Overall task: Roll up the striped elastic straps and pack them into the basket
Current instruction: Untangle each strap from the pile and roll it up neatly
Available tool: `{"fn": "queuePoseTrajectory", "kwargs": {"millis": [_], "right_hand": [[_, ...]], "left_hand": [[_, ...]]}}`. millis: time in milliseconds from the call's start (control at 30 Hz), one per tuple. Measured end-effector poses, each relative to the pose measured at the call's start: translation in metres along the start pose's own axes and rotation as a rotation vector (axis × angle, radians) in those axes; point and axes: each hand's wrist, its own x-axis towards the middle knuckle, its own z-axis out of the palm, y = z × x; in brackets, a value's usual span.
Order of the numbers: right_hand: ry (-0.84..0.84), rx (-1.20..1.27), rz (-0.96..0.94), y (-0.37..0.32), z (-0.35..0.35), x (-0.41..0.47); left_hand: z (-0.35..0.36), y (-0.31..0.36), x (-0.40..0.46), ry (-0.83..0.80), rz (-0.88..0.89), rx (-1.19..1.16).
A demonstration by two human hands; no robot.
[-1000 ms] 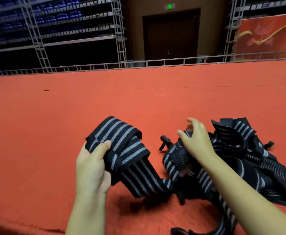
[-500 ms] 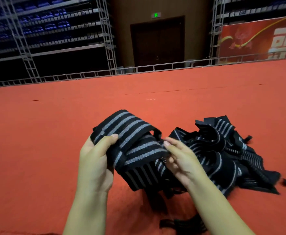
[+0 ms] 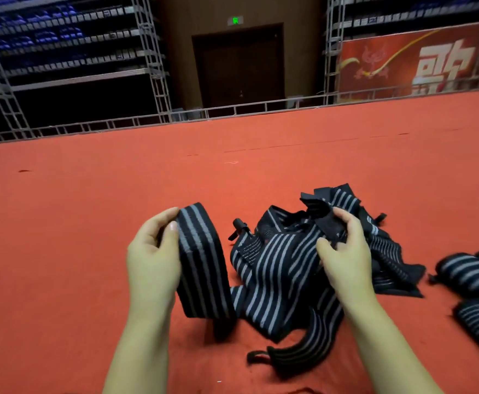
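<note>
Striped roll (image 3: 201,263) gripped tight in my left hand (image 3: 153,260) against unwinding, right hand (image 3: 343,251) pinching a loose strap (image 3: 278,265) to free it.

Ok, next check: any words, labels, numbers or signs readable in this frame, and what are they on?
Red banner: large white characters, cut off by the rail and frame edge; not readable in full.
Green exit sign above the dark door: lit symbol only, too small to read.
Striped straps: no label or brand visible.
Nothing else bears text.
</note>
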Motion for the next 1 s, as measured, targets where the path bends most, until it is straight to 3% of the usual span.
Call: {"fn": "queuePoseTrajectory", "kwargs": {"millis": [100, 233, 367, 500, 567, 700, 867, 933, 1000], "right_hand": [[-0.097, -0.071, -0.123, -0.028, -0.001, -0.012], [-0.294, -0.101, -0.272, -0.059, 0.008, -0.043], [-0.411, -0.071, -0.332, -0.066, 0.021, -0.058], [-0.573, 0.191, -0.271, -0.070, 0.022, -0.064], [-0.589, 0.265, -0.239, -0.067, 0.023, -0.063], [-0.444, 0.260, -0.195, -0.059, 0.024, -0.059], [-0.209, -0.014, -0.279, -0.052, 0.016, -0.046], [-0.320, 0.034, -0.203, -0.053, 0.012, -0.041], [-0.525, 0.323, -0.042, -0.056, 0.010, -0.041]], "left_hand": [[0.010, 0.012, -0.018, -0.111, 0.119, 0.009], [0.019, 0.014, -0.036, -0.259, 0.133, 0.069], [0.026, 0.010, -0.048, -0.407, 0.059, 0.116], [0.027, 0.004, -0.057, -0.521, -0.095, -0.111], [0.027, -0.002, -0.057, -0.489, -0.163, -0.217], [0.028, -0.008, -0.057, -0.464, -0.103, -0.136], [0.024, -0.012, -0.059, -0.479, -0.090, -0.160], [0.021, -0.012, -0.058, -0.497, -0.092, -0.220], [0.019, -0.012, -0.057, -0.527, -0.073, -0.255]]}}
